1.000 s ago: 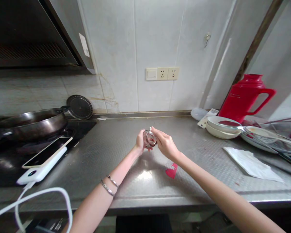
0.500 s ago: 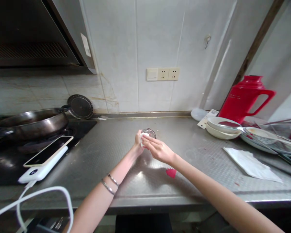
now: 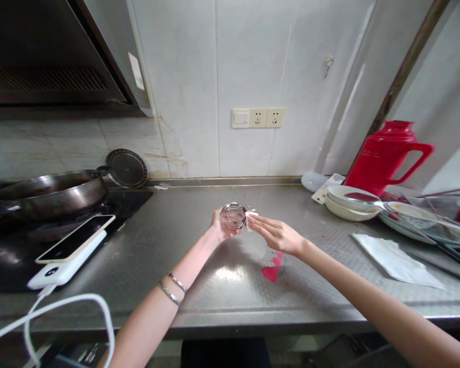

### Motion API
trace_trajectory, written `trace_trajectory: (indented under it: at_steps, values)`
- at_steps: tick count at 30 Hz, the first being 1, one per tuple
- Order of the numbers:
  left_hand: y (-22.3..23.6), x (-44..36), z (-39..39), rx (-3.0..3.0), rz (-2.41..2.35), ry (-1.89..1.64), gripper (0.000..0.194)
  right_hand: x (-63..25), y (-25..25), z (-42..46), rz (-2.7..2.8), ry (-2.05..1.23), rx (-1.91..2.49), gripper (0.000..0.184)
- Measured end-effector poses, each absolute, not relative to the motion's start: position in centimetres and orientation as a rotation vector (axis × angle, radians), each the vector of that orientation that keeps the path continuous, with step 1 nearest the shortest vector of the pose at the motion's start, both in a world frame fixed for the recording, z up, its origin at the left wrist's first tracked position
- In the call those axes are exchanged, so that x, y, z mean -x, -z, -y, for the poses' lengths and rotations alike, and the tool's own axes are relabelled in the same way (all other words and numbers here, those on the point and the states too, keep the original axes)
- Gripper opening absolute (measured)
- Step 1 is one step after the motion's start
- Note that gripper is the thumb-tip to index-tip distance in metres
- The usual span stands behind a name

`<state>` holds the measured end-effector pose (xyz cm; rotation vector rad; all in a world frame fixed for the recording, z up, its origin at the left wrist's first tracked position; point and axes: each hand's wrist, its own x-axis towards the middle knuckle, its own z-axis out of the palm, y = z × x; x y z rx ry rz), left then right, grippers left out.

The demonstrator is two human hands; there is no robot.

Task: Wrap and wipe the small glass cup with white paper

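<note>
Above the middle of the steel counter (image 3: pixel 199 286), my left hand (image 3: pixel 219 228) grips a small clear glass (image 3: pixel 233 216) from the left and below. My right hand (image 3: pixel 278 234) is just right of the glass, fingers pinched on a small white scrap of tissue (image 3: pixel 250 216) that touches the glass's right side. A red spill (image 3: pixel 271 270) marks the counter below my right hand.
A phone on a white power bank (image 3: pixel 67 251) with a cable lies at left, beside a wok (image 3: pixel 46 194) on the stove. At right are stacked bowls (image 3: pixel 348 202), plates, a red thermos jug (image 3: pixel 387 153) and a white paper sheet (image 3: pixel 396 259).
My right hand has pulled away from over the glass's mouth to its right side, taking the tissue scrap with it. The glass now shows fully in my left hand.
</note>
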<state>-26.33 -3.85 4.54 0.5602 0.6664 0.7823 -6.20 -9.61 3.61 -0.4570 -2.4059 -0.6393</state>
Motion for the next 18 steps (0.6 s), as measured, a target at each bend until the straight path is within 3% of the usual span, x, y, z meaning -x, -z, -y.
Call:
trace_trajectory:
  at_steps: [8,18]
  values:
    - [-5.3,26.2,4.7,-0.882,-0.617,-0.619,0.058,6.6,-2.8,8.2,1.565,0.021,1.164,0.031]
    - [-4.7,25.7,4.9,-0.905,-0.616,-0.540,0.057,10.7,-6.6,8.9,1.834,-0.212,0.956,0.033]
